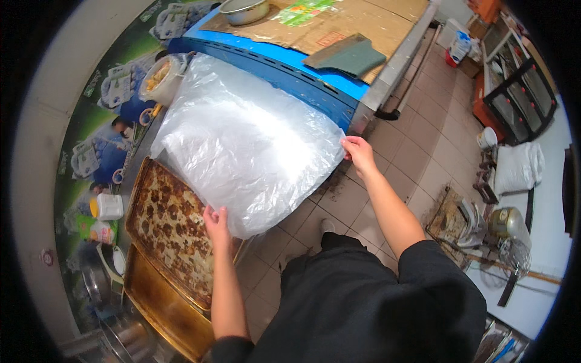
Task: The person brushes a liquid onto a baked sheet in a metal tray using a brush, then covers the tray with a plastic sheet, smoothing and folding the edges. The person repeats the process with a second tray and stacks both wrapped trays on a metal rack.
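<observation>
A large translucent plastic sheet or bag [254,145] is spread out before me, and I cannot tell which of the two it is. My right hand [358,152] pinches its right corner between thumb and fingers. My left hand [218,227] is at its near left edge, thumb and a finger raised; whether they grip the plastic is unclear. Under my left forearm lies a baking tray with brown baked-on stains [168,222]. A second golden-brown metal tray [163,304] sits beside it, nearer the bottom of the view.
A tub with yellowish contents [159,79] stands at the plastic's upper left. White jar [109,207] and metal bowls line the wall side. Ahead is a blue cabinet [290,68] with cardboard, a round metal pan [245,11] and a grey-green folded mat [347,56]. A whisk [515,256] is at right.
</observation>
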The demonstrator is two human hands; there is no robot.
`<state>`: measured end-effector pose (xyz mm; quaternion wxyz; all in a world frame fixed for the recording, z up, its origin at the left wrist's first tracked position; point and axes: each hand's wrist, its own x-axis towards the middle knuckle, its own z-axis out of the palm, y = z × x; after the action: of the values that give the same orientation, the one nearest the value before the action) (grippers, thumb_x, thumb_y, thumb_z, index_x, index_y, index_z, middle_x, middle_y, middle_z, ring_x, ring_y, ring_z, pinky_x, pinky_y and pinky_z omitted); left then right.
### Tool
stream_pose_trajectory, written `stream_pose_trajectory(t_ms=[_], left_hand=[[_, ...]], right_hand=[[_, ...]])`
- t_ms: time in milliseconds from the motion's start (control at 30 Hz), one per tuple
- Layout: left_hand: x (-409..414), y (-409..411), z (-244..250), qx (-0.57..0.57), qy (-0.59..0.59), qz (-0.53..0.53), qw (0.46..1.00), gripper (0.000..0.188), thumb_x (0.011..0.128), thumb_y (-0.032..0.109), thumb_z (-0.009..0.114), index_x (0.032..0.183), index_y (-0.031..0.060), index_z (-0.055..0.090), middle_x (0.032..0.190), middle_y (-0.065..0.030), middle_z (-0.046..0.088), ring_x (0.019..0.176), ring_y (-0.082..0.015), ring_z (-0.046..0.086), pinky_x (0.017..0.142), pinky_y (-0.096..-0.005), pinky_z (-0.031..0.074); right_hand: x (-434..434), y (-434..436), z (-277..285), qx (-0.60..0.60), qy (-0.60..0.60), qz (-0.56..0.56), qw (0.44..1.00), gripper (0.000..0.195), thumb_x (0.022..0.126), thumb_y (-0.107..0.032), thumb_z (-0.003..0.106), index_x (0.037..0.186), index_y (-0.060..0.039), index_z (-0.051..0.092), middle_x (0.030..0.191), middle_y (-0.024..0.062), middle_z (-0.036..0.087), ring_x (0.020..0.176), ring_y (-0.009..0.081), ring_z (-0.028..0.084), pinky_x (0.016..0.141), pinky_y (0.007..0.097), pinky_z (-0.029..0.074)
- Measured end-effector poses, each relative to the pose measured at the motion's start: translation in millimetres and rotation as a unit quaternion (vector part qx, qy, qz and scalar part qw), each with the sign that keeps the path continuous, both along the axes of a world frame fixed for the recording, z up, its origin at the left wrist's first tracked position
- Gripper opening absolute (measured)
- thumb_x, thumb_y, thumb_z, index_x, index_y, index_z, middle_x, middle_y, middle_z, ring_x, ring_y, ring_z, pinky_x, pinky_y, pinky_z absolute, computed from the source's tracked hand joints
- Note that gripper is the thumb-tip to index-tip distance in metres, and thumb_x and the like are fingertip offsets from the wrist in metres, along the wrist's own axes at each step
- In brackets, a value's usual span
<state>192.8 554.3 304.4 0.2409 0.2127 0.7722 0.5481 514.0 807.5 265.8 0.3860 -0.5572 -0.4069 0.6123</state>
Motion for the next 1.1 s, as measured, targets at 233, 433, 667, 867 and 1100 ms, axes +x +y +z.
stream_pose_trajectory(t_ms=[233,433,667,867,1100], left_hand=[[-5,5,74,-0.002,-0.05,-0.043,0.998,0.022,0.088,0.02,0.056,0.1,0.002,0.057,0.083,-0.004,0.059,0.074,-0.0102,0.052,0.065,-0.0252,0.042],[-36,10,190,-0.072,0.223,-0.139,0.962,0.037,0.082,0.022,0.059,0.109,-0.0023,0.051,0.102,-0.0203,0.06,0.093,-0.0301,0.059,0.08,-0.0371,0.045],[-94,31,311,-0.055,0.314,-0.173,0.932,0.033,0.085,0.018,0.057,0.114,0.0027,0.054,0.095,-0.0046,0.061,0.082,-0.0114,0.054,0.072,-0.0262,0.045],[-133,21,403,-0.033,0.403,-0.163,0.9,0.036,0.085,0.022,0.059,0.116,0.0044,0.055,0.097,-0.0043,0.061,0.084,-0.0111,0.056,0.074,-0.0262,0.046],[-106,-97,519,-0.023,0.408,-0.096,0.907,0.03,0.086,0.016,0.055,0.112,0.002,0.058,0.104,-0.01,0.061,0.093,-0.0184,0.057,0.081,-0.0302,0.048]], right_hand=[[-25,-8,42,-0.068,0.179,0.068,0.979,0.024,0.086,-0.02,0.057,0.105,-0.0057,0.056,0.095,0.0046,0.062,0.085,0.0154,0.059,0.07,0.0295,0.048],[-48,-21,60,-0.129,0.092,0.236,0.959,0.027,0.087,-0.016,0.054,0.11,-0.0007,0.055,0.101,0.0081,0.063,0.086,0.0183,0.062,0.072,0.0315,0.051],[-83,-68,80,-0.143,0.245,0.235,0.93,0.028,0.089,-0.012,0.051,0.113,0.0011,0.051,0.104,0.0139,0.061,0.093,0.0238,0.06,0.08,0.0356,0.049],[-122,-96,143,-0.072,0.355,0.235,0.902,0.035,0.087,-0.015,0.053,0.12,-0.0036,0.048,0.115,0.014,0.057,0.103,0.0233,0.056,0.086,0.0358,0.046],[-192,-167,208,-0.022,0.436,0.29,0.851,0.03,0.088,-0.01,0.048,0.118,-0.0016,0.048,0.119,0.0169,0.054,0.111,0.0282,0.052,0.094,0.0404,0.043]])
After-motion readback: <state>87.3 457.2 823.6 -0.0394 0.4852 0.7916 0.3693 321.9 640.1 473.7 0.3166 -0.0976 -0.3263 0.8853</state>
